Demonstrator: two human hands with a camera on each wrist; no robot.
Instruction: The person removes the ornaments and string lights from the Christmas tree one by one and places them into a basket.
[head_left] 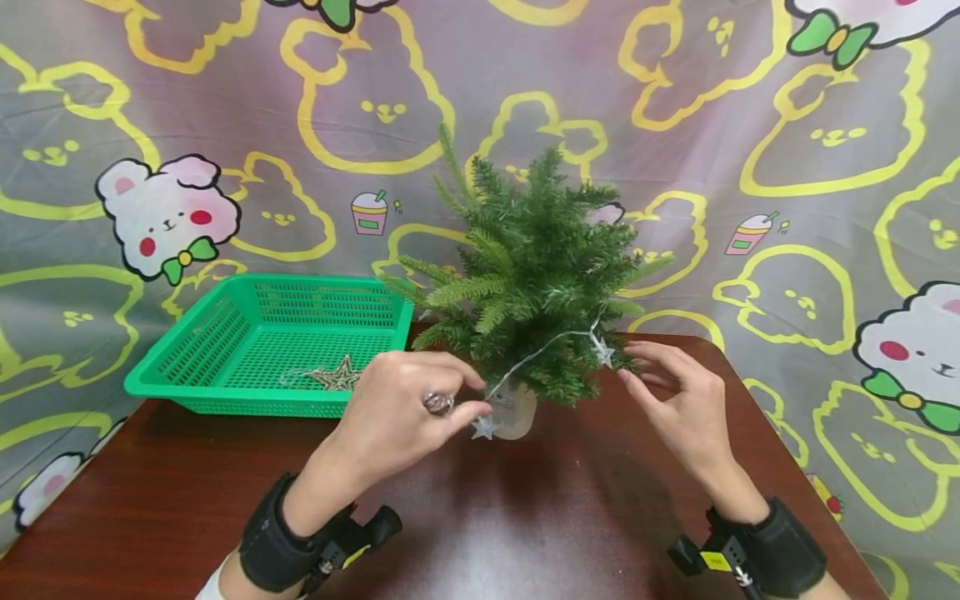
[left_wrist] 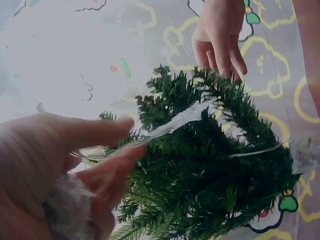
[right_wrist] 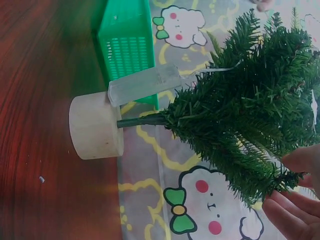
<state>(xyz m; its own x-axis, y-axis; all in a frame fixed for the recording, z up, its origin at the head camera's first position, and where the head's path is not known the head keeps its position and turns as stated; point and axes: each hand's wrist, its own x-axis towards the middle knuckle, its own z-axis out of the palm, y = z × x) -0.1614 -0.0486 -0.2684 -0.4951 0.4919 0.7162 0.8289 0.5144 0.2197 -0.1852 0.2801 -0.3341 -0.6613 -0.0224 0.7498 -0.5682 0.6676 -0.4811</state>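
The left hand pinches a light string between thumb and fingers, with a clear, crinkled bundle tucked into its palm. The string is thin, see-through wire with clear star lights: one star hangs just below the left fingertips, another just beside the right hand. That hand's thumb and fingers stand apart around a branch tip; whether they press it I cannot tell. Between the hands the wire runs lengthwise, rising gently from left to right, then bends up into the tree, where needles hide it. The bundle is mostly covered by the left fingers and blurred close up. Beyond the hands, the tree stands on the table, a clear box leaning by its pale base. Past the left hand, which partly covers it, a gold star lies in a green basket. A cartoon-printed curtain hangs farthest away.
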